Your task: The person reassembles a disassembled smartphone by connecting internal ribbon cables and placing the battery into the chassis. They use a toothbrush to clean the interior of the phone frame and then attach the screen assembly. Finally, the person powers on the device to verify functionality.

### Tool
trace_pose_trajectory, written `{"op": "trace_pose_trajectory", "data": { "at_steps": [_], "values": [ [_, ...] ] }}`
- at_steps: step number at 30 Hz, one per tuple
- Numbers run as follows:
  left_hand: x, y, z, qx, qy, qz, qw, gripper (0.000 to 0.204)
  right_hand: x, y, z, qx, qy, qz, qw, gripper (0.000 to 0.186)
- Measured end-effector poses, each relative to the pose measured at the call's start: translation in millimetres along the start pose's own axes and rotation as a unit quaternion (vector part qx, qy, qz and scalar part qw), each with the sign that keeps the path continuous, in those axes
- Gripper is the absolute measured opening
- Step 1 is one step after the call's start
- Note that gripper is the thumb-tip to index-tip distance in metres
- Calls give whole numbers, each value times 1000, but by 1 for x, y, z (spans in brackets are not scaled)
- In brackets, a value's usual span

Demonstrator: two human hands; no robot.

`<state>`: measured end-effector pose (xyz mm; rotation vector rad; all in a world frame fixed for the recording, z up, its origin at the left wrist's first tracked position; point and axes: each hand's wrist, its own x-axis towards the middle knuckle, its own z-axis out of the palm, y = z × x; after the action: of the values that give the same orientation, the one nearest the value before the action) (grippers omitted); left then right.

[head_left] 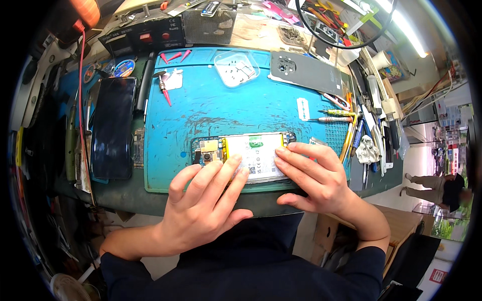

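An opened phone (207, 145) lies near the front of the blue work mat (201, 105), showing its circuit board and camera module at the left end and a silver-white battery (255, 150) with yellow side strips. My left hand (203, 205) rests its extended fingertips on the battery’s lower left part, partly covering the phone. My right hand (316, 180) has its fingers stretched out, their tips pressing on the battery’s right end and the phone’s edge. Both thumbs stand away from the fingers; neither hand grips anything.
A dark phone (111, 128) lies left of the mat. Detached back cover (306, 74), screw box (236, 67), razor blade (303, 109) and screwdrivers (335, 119) lie about the mat. Tools and cables crowd both sides and the back. Another person (449, 193) stands far right.
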<state>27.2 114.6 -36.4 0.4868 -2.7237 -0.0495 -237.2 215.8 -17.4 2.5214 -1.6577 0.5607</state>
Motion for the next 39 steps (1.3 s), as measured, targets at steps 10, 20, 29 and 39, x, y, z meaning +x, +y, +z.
{"op": "trace_pose_trajectory", "data": {
  "at_steps": [10, 20, 29, 39],
  "values": [
    [1, 1, -4, -72, 1, -28, 997, 65, 12, -1, -6, 25, 13, 0, 1000, 53],
    [10, -62, -20, -99, 6, 7, 995, 66, 69, -4, 19, 53, 57, -36, 996, 34],
    [13, -78, -13, -82, -26, 90, 992, 67, 67, 1, 36, 41, 43, -63, 996, 40],
    [15, -78, -14, -108, -37, 69, 991, 66, 69, 2, 36, 41, 34, -66, 996, 38]
  ]
}}
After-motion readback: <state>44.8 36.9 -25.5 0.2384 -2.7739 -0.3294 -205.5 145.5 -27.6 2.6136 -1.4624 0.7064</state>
